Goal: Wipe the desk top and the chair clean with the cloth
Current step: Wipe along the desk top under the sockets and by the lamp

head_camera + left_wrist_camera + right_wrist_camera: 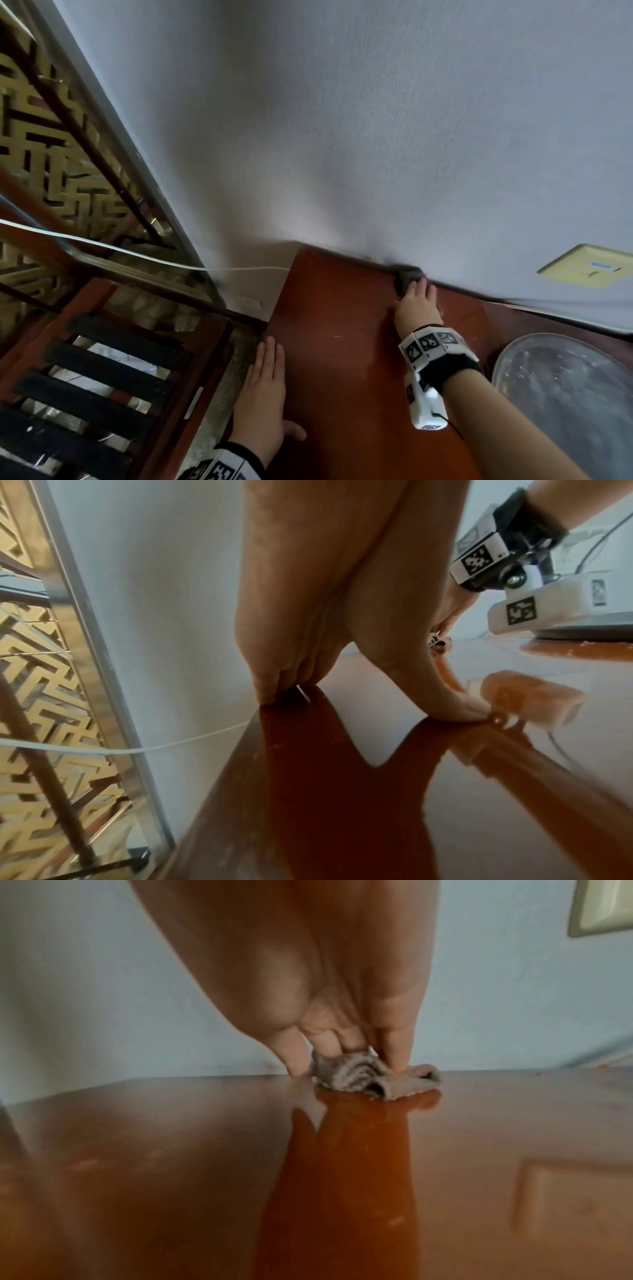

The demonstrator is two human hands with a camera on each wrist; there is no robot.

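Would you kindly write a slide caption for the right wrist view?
Right hand presses a bunched grey cloth onto the glossy desk top near the wall.

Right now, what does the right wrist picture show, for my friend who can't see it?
A right hand presses a bunched grey cloth onto a shiny brown desk near a pale wall.

grey bunched cloth [369,1076] on glossy reddish-brown desk top [342,359] at wall edge
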